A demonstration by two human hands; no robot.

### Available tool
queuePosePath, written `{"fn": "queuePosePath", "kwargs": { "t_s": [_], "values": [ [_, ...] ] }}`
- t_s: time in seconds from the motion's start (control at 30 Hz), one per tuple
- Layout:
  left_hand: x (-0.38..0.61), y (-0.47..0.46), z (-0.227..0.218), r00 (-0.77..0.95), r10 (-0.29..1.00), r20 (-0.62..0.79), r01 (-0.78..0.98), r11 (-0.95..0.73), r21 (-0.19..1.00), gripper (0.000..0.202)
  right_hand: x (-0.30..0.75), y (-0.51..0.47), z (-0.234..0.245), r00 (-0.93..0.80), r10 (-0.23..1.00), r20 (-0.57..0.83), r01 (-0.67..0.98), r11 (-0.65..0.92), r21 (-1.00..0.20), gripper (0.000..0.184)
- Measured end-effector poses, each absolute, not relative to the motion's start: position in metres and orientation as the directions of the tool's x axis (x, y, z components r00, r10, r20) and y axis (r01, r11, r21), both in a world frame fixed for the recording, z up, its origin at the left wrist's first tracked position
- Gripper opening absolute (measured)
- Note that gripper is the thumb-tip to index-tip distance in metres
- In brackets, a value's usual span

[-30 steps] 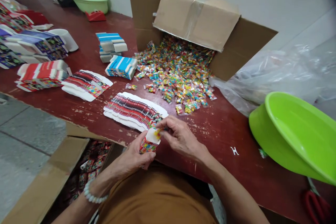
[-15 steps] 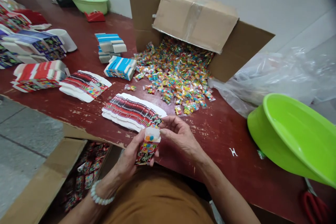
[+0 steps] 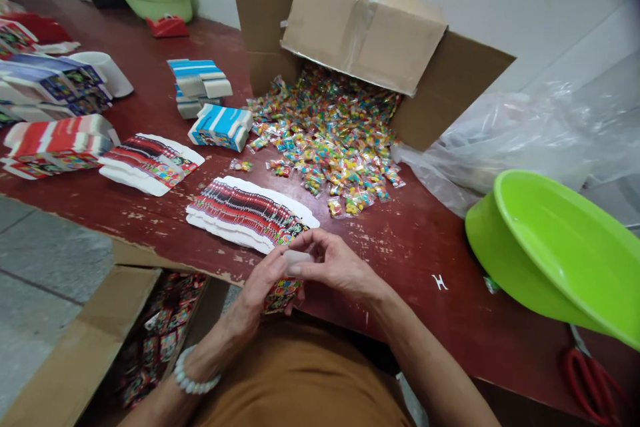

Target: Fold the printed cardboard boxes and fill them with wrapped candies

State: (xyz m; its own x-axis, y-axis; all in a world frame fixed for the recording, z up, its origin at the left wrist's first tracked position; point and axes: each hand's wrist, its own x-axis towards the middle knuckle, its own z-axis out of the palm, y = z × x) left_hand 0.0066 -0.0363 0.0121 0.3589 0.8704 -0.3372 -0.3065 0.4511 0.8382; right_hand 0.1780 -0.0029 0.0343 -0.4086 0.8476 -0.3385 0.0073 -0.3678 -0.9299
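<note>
Apparently closing small box (image 3: 281,294) near fanned cartons (image 3: 240,208), gripping with left hand (image 3: 260,285), pinching flap (image 3: 298,257) with right hand (image 3: 337,263); probably needing tucking next.

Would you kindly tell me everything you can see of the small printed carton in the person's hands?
The small carton looks like thin card, printed in red with multicoloured patches, with a plain pale flap at the end facing away from the person. The left hand holds it around the body; the right hand has its thumb at the flap. The hands cover much of it, so whether it is closed cannot be told.
</note>
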Motion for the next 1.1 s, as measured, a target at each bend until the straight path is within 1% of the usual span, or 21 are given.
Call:
{"fn": "queuePosePath", "kwargs": {
  "t_s": [0.07,0.13,0.2,0.3,0.37,0.43,0.47,0.5,0.57,0.6,0.63,0.7,0.77,0.87,0.97,1.1],
  "values": [
    [0.007,-0.036,0.012,0.354,0.865,-0.356,-0.306,0.467,0.830,0.043,0.176,-0.004,0.032,-0.447,0.824,-0.349,-0.043,-0.409,-0.911,0.042],
    [0.007,-0.036,0.012,0.351,0.859,-0.373,-0.330,0.486,0.809,0.043,0.178,-0.005,0.029,-0.447,0.834,-0.324,-0.136,-0.422,-0.896,0.037],
    [0.005,-0.037,0.012,0.347,0.857,-0.381,-0.365,0.498,0.787,0.043,0.182,-0.005,0.026,-0.436,0.852,-0.290,-0.213,-0.411,-0.887,0.036],
    [0.004,-0.037,0.012,0.343,0.855,-0.388,-0.402,0.507,0.762,0.041,0.183,-0.006,0.023,-0.438,0.856,-0.275,-0.238,-0.405,-0.883,0.037],
    [0.006,-0.036,0.011,0.343,0.855,-0.390,-0.418,0.510,0.752,0.043,0.179,-0.007,0.023,-0.442,0.854,-0.274,-0.235,-0.405,-0.883,0.033],
    [0.009,-0.036,0.011,0.335,0.853,-0.399,-0.420,0.515,0.747,0.045,0.173,-0.008,0.025,-0.437,0.854,-0.282,-0.202,-0.399,-0.894,0.029],
    [0.011,-0.036,0.011,0.322,0.855,-0.407,-0.419,0.514,0.749,0.047,0.168,-0.008,0.026,-0.419,0.862,-0.286,-0.157,-0.379,-0.912,0.027],
    [0.013,-0.036,0.011,0.299,0.859,-0.416,-0.418,0.510,0.752,0.047,0.164,-0.008,0.026,-0.376,0.884,-0.277,-0.092,-0.333,-0.938,0.024],
    [0.016,-0.037,0.012,0.241,0.871,-0.427,-0.425,0.490,0.761,0.048,0.158,-0.008,0.026,-0.256,0.943,-0.212,0.059,-0.204,-0.977,0.020],
    [0.018,-0.037,0.012,0.224,0.877,-0.426,-0.431,0.481,0.763,0.049,0.156,-0.007,0.026,-0.220,0.958,-0.185,0.105,-0.165,-0.981,0.018],
    [0.019,-0.037,0.013,0.222,0.877,-0.425,-0.437,0.480,0.761,0.050,0.155,-0.006,0.024,-0.223,0.957,-0.186,0.105,-0.166,-0.980,0.018],
    [0.019,-0.037,0.016,0.254,0.855,-0.452,-0.443,0.519,0.731,0.053,0.158,-0.003,0.021,-0.315,0.915,-0.253,-0.021,-0.273,-0.962,0.020],
    [0.018,-0.037,0.019,0.277,0.826,-0.491,-0.448,0.564,0.694,0.056,0.163,-0.001,0.017,-0.418,0.854,-0.309,-0.189,-0.415,-0.890,0.027],
    [0.016,-0.036,0.023,0.273,0.812,-0.515,-0.463,0.581,0.670,0.060,0.171,0.001,0.014,-0.484,0.815,-0.317,-0.343,-0.511,-0.789,0.038],
    [0.015,-0.036,0.021,0.283,0.814,-0.507,-0.465,0.579,0.669,0.064,0.172,-0.001,0.014,-0.521,0.803,-0.290,-0.394,-0.527,-0.753,0.041],
    [0.018,-0.040,0.016,0.291,0.814,-0.503,-0.460,0.580,0.672,0.059,0.169,-0.004,0.009,-0.532,0.806,-0.258,-0.357,-0.490,-0.795,0.039]
  ]
}}
